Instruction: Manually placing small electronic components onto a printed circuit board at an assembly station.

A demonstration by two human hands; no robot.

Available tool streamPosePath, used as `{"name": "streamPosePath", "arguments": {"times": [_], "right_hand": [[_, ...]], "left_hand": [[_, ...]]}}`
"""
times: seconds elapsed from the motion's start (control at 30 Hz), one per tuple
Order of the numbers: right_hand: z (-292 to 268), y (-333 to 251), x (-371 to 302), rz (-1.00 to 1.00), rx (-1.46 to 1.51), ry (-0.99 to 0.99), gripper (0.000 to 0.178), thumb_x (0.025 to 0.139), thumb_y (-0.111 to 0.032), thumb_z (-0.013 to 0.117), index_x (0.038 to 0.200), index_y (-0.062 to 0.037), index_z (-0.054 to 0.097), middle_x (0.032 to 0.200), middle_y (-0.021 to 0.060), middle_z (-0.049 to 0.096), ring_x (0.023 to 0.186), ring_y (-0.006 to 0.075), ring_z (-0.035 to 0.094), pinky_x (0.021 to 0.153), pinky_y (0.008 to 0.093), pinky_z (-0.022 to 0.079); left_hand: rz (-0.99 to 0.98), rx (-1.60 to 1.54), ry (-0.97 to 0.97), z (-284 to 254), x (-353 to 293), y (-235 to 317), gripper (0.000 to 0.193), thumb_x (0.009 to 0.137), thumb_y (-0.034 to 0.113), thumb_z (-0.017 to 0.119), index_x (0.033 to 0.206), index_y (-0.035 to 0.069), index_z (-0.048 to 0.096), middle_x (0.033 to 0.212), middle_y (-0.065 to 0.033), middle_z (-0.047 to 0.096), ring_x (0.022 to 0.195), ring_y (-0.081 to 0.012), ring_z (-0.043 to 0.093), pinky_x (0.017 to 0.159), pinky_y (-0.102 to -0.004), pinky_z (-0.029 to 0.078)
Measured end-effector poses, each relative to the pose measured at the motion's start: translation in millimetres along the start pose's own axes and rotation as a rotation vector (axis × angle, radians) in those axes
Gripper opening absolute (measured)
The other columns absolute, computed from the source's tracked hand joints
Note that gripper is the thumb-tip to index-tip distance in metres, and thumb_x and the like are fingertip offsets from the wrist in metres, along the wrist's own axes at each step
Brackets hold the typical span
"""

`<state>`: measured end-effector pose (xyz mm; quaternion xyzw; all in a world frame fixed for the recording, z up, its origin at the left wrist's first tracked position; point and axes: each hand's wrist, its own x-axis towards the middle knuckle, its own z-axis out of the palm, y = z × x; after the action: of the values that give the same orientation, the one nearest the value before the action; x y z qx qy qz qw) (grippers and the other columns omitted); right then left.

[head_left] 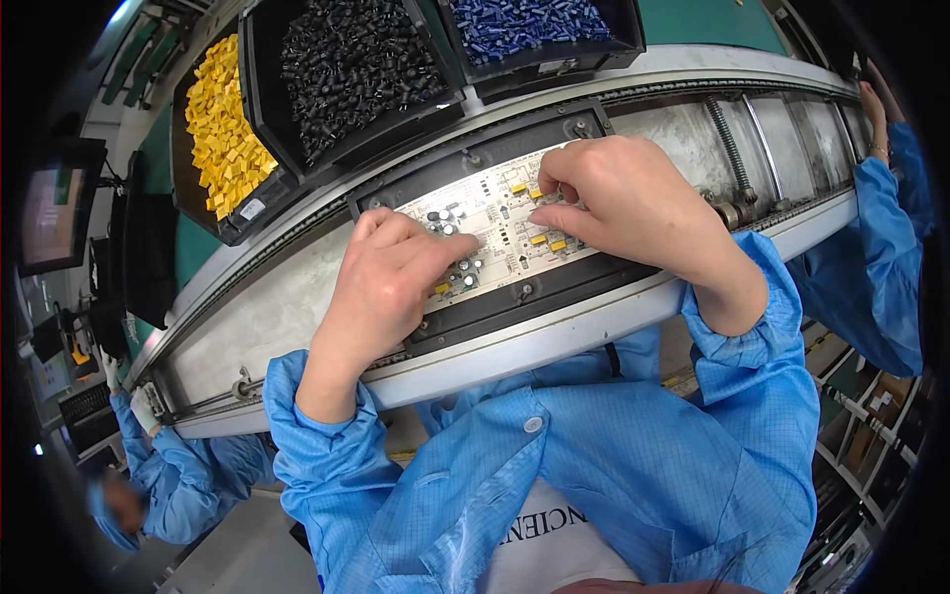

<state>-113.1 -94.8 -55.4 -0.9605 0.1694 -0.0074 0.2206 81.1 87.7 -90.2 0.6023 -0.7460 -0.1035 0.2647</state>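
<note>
A pale circuit board lies in a black carrier frame on the rail line in front of me. My left hand rests over the board's left part, fingers curled, one digit reaching toward small round capacitors; its fingertips are partly hidden. At the board's upper right, my right hand has its thumb and index finger drawn together close to a yellow block capacitor. What lies in either hand's fingers is too small or hidden to make out. More yellow block capacitors stand below the right thumb.
Beyond the rail, black bins hold yellow block parts, black cylindrical capacitors and blue cylindrical parts. A metal rail runs along the near side. Blue-sleeved people work at far left and right. A monitor stands left.
</note>
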Motion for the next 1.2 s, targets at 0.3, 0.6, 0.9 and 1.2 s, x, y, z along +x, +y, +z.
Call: {"name": "streamPosePath", "arguments": {"times": [0.3, 0.6, 0.9, 1.2], "right_hand": [[0.2, 1.6, 2.2, 0.027, 0.035, -0.007, 0.027, 0.082, -0.027, 0.074, 0.089, -0.0012, 0.068, 0.08, 0.0161, 0.069, 0.075, 0.0352, 0.067, 0.066, 0.0431, 0.053], [-0.8, 11.4, 5.2, 0.01, 0.103, -0.033, 0.028, 0.084, -0.029, 0.071, 0.089, -0.0018, 0.068, 0.08, 0.0178, 0.069, 0.078, 0.0386, 0.067, 0.069, 0.0471, 0.053], [-3.1, 9.2, -45.7, -0.16, 0.534, 0.293, 0.013, 0.087, -0.017, 0.069, 0.086, -0.0039, 0.069, 0.077, 0.0106, 0.068, 0.069, 0.0257, 0.067, 0.061, 0.0361, 0.052], [17.9, 17.1, -102.4, -0.314, 0.802, 0.291, 0.012, 0.088, -0.013, 0.072, 0.09, -0.003, 0.067, 0.081, 0.0069, 0.066, 0.07, 0.0206, 0.065, 0.059, 0.0318, 0.051]], "left_hand": [[0.105, 0.025, -0.059, -1.4, 14.2, -2.2, 0.033, 0.073, 0.006, 0.068, 0.105, 0.01, 0.072, 0.076, -0.001, 0.062, 0.081, -0.0211, 0.058, 0.09, -0.0381, 0.044], [-0.035, 0.111, 0.191, -7.1, -11.5, -1.9, 0.037, 0.072, 0.001, 0.072, 0.108, 0.003, 0.068, 0.087, -0.0103, 0.065, 0.084, -0.0308, 0.059, 0.081, -0.0422, 0.049], [-0.618, -0.068, 0.19, 20.1, -69.2, 13.2, 0.057, 0.086, 0.014, 0.064, 0.138, -0.003, 0.048, 0.099, -0.0181, 0.068, 0.091, -0.0327, 0.065, 0.086, -0.0414, 0.049], [-0.422, -0.06, 0.002, 35.0, -5.0, 34.5, 0.068, 0.081, 0.024, 0.07, 0.139, -0.002, 0.046, 0.108, -0.0204, 0.066, 0.098, -0.0366, 0.061, 0.088, -0.0456, 0.047]]}}
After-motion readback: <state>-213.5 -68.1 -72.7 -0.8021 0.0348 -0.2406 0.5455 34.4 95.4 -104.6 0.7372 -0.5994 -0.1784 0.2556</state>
